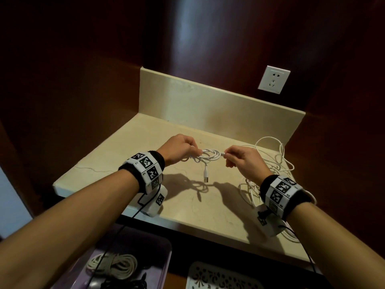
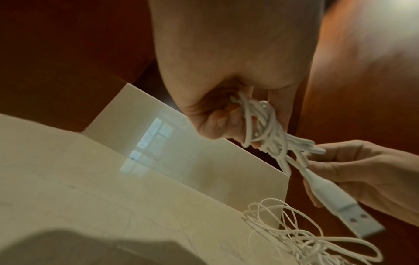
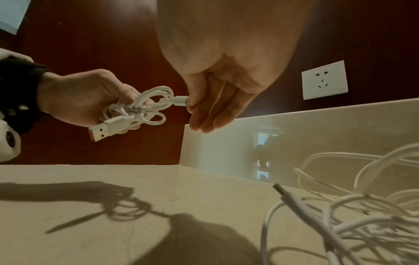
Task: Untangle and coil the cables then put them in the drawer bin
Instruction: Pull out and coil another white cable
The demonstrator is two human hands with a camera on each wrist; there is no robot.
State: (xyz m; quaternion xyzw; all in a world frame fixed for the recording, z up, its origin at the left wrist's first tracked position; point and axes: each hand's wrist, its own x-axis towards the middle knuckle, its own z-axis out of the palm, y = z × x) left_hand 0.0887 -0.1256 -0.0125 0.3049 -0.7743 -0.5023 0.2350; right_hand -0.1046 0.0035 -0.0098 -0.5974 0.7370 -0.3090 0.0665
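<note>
Dark red-brown wood panels wall in a cream stone counter [image 1: 208,207] with a glossy raised backsplash [image 1: 208,101]; a white wall socket [image 1: 274,79] sits on the panel to the far right.

Both forearms reach forward over the counter's near edge, wrists banded in black cuffs with white coded tags. Held above the middle of the counter, the left hand [image 1: 179,150] has its fingers curled round one end of a small coiled white cable [image 1: 206,156], the smooth round loops bunched against its palm. Its flat metal USB plug [image 1: 205,176] hangs down from the bundle on a short tail, clear of the stone. Facing it from the right, the right hand [image 1: 242,158] pinches the cable's other small white connector between thumb and forefinger, the remaining fingers loosely extended beneath.

A loose tangle of thin white cables [image 1: 275,163] lies on the counter to the right, partly under the right wrist. Below the near edge, a purple drawer bin [image 1: 166,247] holds a coiled pale rope-like cord [image 1: 113,264] and a dark cable; just right of it is a white perforated tray [image 1: 218,276].
</note>
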